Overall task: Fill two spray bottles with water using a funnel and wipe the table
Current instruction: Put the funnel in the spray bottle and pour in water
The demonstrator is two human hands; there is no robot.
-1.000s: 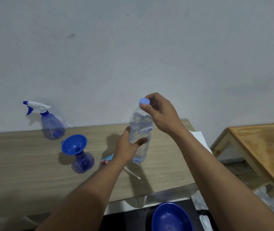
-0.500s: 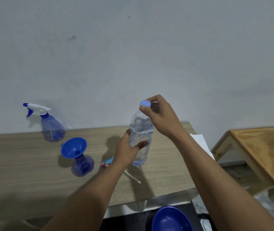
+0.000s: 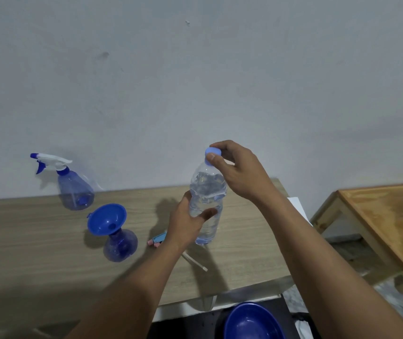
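Note:
A clear water bottle stands upright on the wooden table. My left hand grips its body. My right hand pinches its light blue cap. To the left stands an open blue spray bottle with a blue funnel tilted in its neck. Further back by the wall stands a second blue spray bottle with its white trigger head on. A loose trigger head with its tube lies on the table behind my left wrist.
A white sheet pokes out at the table's right end. A blue bowl sits below the table's front edge. A second, lower wooden table stands at the right. A bare grey wall rises behind.
My right hand's fingers have shifted round the cap, thumb now on its front. The bottle and my left hand stay in place. The view has tilted slightly.

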